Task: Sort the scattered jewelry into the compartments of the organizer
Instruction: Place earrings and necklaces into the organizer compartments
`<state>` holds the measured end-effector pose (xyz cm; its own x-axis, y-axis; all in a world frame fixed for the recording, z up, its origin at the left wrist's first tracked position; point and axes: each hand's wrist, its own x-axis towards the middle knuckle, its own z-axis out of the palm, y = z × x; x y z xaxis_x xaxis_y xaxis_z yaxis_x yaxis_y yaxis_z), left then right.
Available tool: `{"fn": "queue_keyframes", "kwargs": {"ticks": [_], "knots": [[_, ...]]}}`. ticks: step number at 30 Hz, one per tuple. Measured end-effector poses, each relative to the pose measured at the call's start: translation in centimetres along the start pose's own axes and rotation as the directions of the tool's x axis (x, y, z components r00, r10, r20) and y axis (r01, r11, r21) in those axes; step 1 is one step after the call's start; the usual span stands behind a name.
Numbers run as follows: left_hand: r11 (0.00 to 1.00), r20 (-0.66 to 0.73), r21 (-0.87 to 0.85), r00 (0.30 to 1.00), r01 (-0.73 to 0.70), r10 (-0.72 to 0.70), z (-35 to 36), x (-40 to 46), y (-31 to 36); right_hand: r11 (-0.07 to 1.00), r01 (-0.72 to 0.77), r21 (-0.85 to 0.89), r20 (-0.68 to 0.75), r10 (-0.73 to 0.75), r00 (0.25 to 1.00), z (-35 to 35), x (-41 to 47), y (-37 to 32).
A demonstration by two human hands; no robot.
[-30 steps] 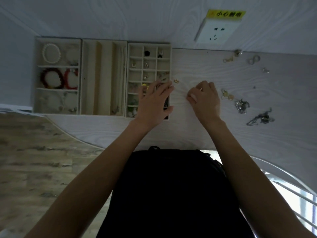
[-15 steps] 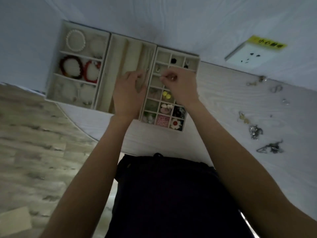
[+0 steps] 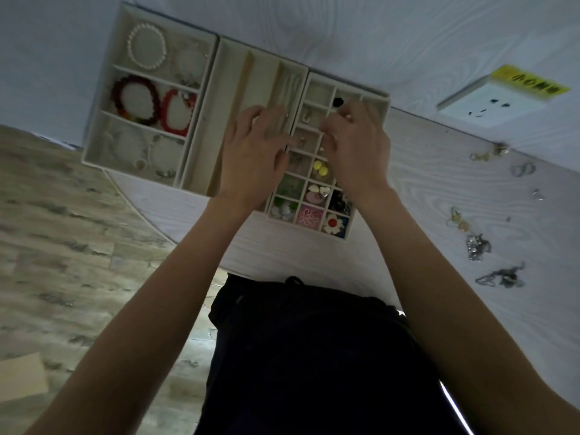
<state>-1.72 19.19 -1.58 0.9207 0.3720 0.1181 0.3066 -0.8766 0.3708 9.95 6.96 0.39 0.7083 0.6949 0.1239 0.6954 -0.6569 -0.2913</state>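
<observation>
Three cream fabric-lined organizer trays (image 3: 201,89) sit side by side on the white wood-grain table (image 3: 439,189), far edge touching the wall. Left tray: one white pearl bracelet (image 3: 146,46), two red bead bracelets (image 3: 135,100). About six loose metal jewelry pieces (image 3: 477,246) lie scattered well right, open tabletop between. Left hand (image 3: 251,158) spread flat, fingers loose. Right hand (image 3: 357,146) curled over the small-grid compartments; whether it pinches anything, cannot tell.

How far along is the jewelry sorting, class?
Done: bracelets fill the left tray, and small pieces sit in the grid tray. In hand: both the left hand and right hand are over the grid; any piece held is hidden. Left: loose pieces scattered on the table.
</observation>
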Motion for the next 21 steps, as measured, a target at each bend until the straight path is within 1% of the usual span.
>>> {"fn": "queue_keyframes", "kwargs": {"ticks": [1, 4, 6, 9, 12, 15, 17, 21], "knots": [[0.999, 0.025, 0.023, 0.999, -0.023, 0.022, -0.1, -0.1, 0.0, 1.000, -0.008, 0.030, -0.011, 0.008, 1.000, -0.1, -0.4, 0.5], [0.993, 0.094, 0.087, 0.993, -0.085, 0.076, -0.3, -0.2, 0.0, 0.996, 0.047, 0.075, 0.071, -0.052, 0.996, 0.7, -1.1, 1.5], [0.988, 0.137, 0.120, 0.987, -0.101, 0.084, -0.3, 0.1, 0.2, 0.995, 0.084, 0.061, 0.117, -0.090, 0.989, 1.2, -1.0, 1.5], [0.980, 0.186, 0.157, 0.978, -0.121, 0.091, -0.1, 0.6, 0.6, 0.993, 0.103, 0.049, 0.154, -0.109, 0.982, 1.3, -0.6, 1.0], [0.973, 0.204, 0.181, 0.973, -0.143, 0.105, 0.2, 0.7, 0.4, 0.987, 0.159, 0.031, 0.187, -0.162, 0.969, 1.5, -0.2, 0.8], [0.973, 0.215, 0.188, 0.972, -0.133, 0.091, 0.2, 0.8, 0.5, 0.963, 0.259, -0.076, 0.180, -0.242, 0.953, 1.6, 0.2, 1.1], [0.970, 0.212, 0.204, 0.973, -0.131, 0.087, 0.1, 1.0, 0.6, 0.948, 0.295, -0.118, 0.164, -0.274, 0.947, 1.7, 0.4, 1.2], [0.964, 0.194, 0.218, 0.975, -0.153, 0.111, 0.0, 1.3, 0.4, 0.945, 0.305, -0.117, 0.131, -0.290, 0.948, 2.0, 0.4, 1.5]]}}
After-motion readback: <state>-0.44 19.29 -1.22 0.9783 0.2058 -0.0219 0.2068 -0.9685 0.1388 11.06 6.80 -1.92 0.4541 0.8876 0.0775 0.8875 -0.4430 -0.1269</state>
